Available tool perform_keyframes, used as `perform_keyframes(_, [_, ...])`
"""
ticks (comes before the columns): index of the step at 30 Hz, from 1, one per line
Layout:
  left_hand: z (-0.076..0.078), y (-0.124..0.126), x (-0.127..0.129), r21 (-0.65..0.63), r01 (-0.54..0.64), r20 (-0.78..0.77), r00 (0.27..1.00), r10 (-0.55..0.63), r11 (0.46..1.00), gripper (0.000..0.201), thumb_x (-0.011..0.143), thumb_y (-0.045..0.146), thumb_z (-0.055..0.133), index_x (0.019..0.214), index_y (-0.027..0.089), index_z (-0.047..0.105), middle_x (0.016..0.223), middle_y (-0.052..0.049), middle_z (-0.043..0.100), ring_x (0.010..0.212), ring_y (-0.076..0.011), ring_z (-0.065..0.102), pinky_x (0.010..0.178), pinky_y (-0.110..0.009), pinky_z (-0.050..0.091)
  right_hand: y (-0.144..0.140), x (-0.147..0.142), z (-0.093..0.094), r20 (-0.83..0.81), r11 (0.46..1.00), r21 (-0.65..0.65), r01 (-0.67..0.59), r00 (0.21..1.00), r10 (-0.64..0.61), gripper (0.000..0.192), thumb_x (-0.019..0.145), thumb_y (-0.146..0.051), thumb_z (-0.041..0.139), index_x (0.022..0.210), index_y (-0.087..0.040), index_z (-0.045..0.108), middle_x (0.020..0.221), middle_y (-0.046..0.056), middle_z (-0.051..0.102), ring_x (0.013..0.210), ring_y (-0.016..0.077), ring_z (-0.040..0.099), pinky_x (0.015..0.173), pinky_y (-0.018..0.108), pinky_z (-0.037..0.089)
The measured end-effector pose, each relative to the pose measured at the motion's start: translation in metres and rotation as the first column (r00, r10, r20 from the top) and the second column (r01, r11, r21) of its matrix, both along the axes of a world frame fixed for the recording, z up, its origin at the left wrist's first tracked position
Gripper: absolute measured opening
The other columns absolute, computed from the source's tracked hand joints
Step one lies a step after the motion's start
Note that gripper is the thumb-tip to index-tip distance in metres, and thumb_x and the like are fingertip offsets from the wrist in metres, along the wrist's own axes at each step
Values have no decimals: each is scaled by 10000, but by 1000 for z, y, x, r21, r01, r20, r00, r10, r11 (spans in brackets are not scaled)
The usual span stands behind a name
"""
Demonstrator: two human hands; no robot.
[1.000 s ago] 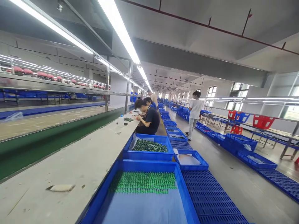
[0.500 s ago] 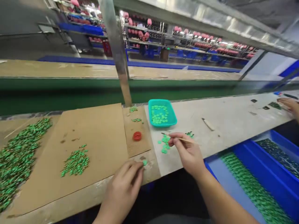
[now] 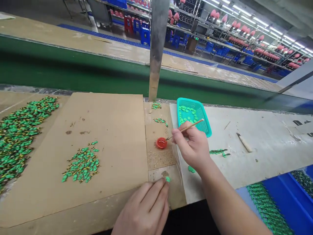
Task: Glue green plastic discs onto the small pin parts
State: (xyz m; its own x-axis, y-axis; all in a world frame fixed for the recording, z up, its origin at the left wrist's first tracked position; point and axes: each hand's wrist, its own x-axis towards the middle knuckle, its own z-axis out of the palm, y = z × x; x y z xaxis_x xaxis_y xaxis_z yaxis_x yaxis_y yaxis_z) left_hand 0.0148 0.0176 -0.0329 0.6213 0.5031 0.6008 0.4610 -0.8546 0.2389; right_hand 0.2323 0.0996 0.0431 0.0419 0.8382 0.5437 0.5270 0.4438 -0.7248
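Note:
My right hand [image 3: 194, 143] is closed around a thin wooden-handled brush [image 3: 196, 123]. The dark tip of the brush is at the rim of a small red dish [image 3: 161, 143]. Low on the bench, my left hand [image 3: 149, 205] has its fingers pressed together, with a small green disc [image 3: 167, 179] at the fingertips. Behind my right hand stands a turquoise basket [image 3: 207, 125] with several green discs inside. One loose disc [image 3: 191, 169] shows beside my right wrist; others there may be hidden by the hand.
Cardboard [image 3: 117, 130] covers the left bench, bearing a small pile of green-and-gold pieces [image 3: 83, 164]. A larger heap [image 3: 22, 133] lies farther left. A metal post [image 3: 156, 49] rises at the bench's back. A knife-like tool [image 3: 244, 143] lies right, above blue bins [image 3: 285, 192].
My right hand has moved the brush from the loose green discs left to the red dish. My left hand stays at the small disc. The view has shifted; the other person's hand is out of sight.

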Motion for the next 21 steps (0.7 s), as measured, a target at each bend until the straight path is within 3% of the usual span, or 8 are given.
perform_keyframes(8, [-13,-3,-3,21,-25,-13,1000,25,999,248,1027,100,585,1152,162,789,1236,-91,812,981,-202,777,812,-318,667,4,-5,-11,277,1000,10,20,961,-22,334,1126,-278,632,794,-242,625,707,-23,673,613,132,626,621,270,490])
perform_keyframes(13, [-11,-3,-3,6,-20,0,1000,20,1000,182,1024,105,617,1115,170,761,1229,-93,806,929,-195,776,752,-300,646,7,-8,-10,293,1000,-6,-2,956,4,345,1139,-289,607,796,-248,630,714,-18,694,618,135,647,622,271,507])
perform_keyframes(21, [-16,-4,-6,1,14,-58,998,-14,1000,206,1013,95,629,1158,174,753,1303,-101,790,1019,-217,785,780,-314,659,8,-7,-13,296,1000,-7,19,955,-16,360,1140,-301,614,784,-245,602,714,-20,672,618,130,624,619,270,490])
